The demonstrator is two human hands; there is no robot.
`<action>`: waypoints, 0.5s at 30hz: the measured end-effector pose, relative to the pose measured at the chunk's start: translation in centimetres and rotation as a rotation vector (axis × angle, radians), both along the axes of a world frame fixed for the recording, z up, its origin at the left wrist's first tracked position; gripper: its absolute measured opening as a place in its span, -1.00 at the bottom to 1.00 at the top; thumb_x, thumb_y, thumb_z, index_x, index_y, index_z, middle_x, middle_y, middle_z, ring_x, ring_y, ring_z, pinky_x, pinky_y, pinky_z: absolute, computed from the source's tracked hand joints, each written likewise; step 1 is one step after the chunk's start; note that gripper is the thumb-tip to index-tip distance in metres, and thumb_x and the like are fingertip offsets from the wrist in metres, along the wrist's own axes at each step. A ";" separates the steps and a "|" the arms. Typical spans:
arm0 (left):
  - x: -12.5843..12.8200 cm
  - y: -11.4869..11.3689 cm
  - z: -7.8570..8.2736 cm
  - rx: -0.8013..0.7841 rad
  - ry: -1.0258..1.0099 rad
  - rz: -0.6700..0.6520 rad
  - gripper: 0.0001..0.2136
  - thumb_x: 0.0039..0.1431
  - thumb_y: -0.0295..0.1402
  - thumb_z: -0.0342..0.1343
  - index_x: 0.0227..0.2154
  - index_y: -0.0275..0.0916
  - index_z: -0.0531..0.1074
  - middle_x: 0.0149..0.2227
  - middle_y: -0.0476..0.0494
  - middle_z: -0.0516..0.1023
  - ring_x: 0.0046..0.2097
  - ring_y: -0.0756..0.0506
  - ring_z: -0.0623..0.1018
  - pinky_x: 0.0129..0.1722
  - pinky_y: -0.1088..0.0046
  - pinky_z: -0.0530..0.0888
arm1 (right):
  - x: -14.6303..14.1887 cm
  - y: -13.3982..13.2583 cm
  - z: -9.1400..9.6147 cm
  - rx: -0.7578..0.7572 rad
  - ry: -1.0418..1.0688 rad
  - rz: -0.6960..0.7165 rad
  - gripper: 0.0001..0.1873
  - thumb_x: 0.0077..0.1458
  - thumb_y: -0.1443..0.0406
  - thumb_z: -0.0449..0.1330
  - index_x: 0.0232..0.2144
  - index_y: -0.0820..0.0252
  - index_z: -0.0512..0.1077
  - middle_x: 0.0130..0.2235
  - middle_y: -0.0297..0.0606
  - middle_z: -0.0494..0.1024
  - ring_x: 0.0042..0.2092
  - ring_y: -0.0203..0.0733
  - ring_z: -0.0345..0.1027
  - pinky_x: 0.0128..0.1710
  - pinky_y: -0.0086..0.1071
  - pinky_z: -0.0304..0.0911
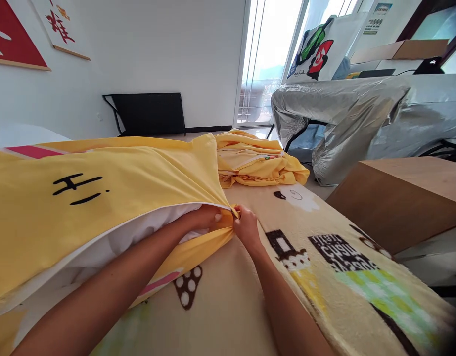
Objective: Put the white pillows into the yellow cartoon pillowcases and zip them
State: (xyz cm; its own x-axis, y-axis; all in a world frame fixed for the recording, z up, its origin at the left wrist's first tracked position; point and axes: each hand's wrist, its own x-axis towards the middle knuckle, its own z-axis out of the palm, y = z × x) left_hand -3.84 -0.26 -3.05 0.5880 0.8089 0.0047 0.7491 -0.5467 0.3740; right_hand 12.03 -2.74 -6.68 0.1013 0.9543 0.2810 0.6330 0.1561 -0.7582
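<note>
A yellow bedding cover (146, 170) printed with a black "Hi" lies across the bed, its long side slit gaping toward me. White padding (120, 240) shows inside the slit; whether the cover is for a quilt or a pillow, I cannot tell. My left hand (210, 216) reaches into the opening near its right end, most of its fingers hidden by the cloth. At that end my right hand (246, 225) is closed on the edge of the yellow cover, pinching the cloth together. Both hands are close together, and folds run from the pinched corner.
Beneath lies a beige patterned plush blanket (228, 301). Crumpled yellow cloth (261, 160) lies beyond my hands. At right stand a brown wooden box (406, 193) and a silver-covered table (350, 104) bearing bags and boxes. A black folded panel (148, 113) leans against the back wall.
</note>
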 end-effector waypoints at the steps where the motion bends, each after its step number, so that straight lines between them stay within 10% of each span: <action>1: 0.4 0.0 0.3 -0.003 -0.025 -0.003 -0.83 0.06 -0.51 0.01 -0.31 -0.27 0.45 -0.25 -0.05 0.51 -0.20 -0.07 0.45 -0.16 0.44 0.39 | 0.0 -0.1 0.0 0.007 -0.010 -0.001 -0.70 -0.18 0.51 0.01 -0.40 0.23 0.47 -0.39 -0.15 0.56 -0.35 -0.18 0.34 -0.38 -0.44 0.03; 9: 2.3 -0.1 0.5 -0.053 -0.129 0.069 -0.90 -0.18 -0.54 0.03 -0.68 -0.27 0.27 -0.61 0.01 0.26 -0.47 0.00 0.24 -0.41 0.46 0.25 | -0.1 -0.1 0.1 0.029 -0.002 -0.037 -0.68 -0.10 0.47 0.00 -0.33 0.24 0.49 -0.36 -0.14 0.57 -0.35 -0.19 0.36 -0.37 -0.45 0.06; 15: 3.4 0.3 -1.0 -0.057 -0.422 0.126 -0.93 0.08 -0.45 0.09 -0.49 -0.32 0.38 -0.42 -0.04 0.40 -0.31 -0.04 0.39 -0.23 0.37 0.36 | -0.3 -0.2 0.5 0.036 0.031 -0.052 -0.70 -0.11 0.44 -0.01 -0.33 0.22 0.46 -0.42 -0.19 0.55 -0.41 -0.20 0.34 -0.40 -0.45 0.04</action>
State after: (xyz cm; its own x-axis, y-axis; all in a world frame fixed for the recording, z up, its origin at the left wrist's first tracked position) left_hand -0.41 -0.01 -4.06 0.4407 0.8801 0.1766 0.5841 -0.4306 0.6880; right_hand 11.73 -2.92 -6.21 0.1596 0.9368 0.3113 0.6173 0.1514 -0.7721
